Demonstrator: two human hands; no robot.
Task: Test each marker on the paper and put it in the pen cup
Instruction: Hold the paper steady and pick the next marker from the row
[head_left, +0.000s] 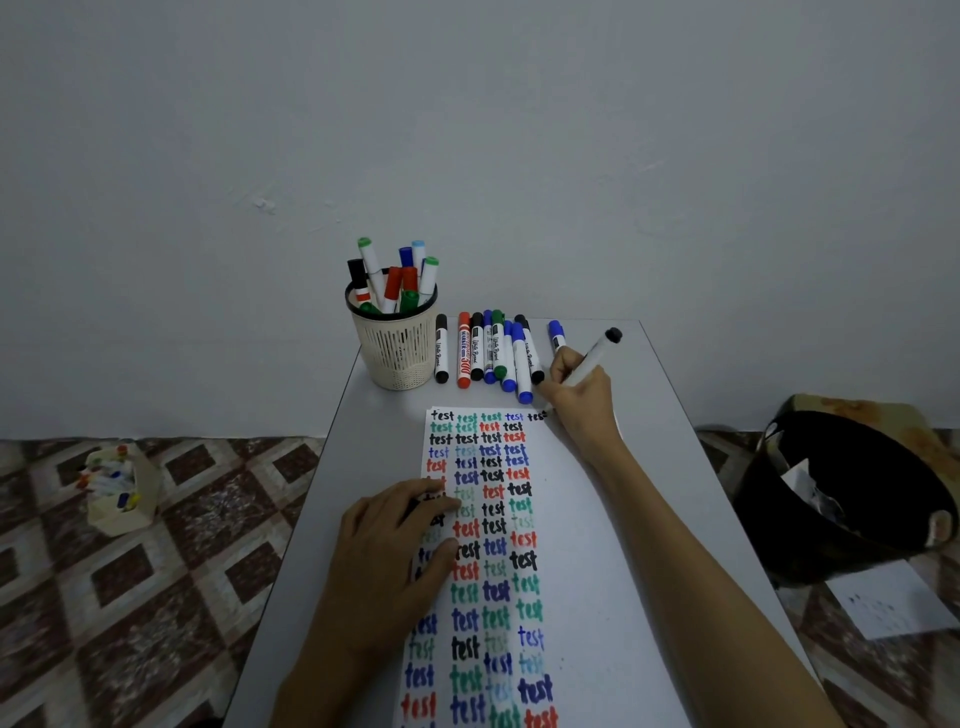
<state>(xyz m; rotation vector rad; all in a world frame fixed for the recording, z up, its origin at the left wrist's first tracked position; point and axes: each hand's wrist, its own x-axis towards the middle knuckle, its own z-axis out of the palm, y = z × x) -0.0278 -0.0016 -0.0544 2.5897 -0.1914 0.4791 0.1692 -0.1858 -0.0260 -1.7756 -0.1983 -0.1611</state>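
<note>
Pinning the paper (566, 499) against sliding, the left hand (389, 551) lies spread, fingers pressing flat, perhaps over a cap. Ahead stand the pen cup (396, 343) and waiting markers (488, 353), just left of the right hand (576, 392), which pinches the black marker (597, 356), its tip at the sheet's top edge.
</note>
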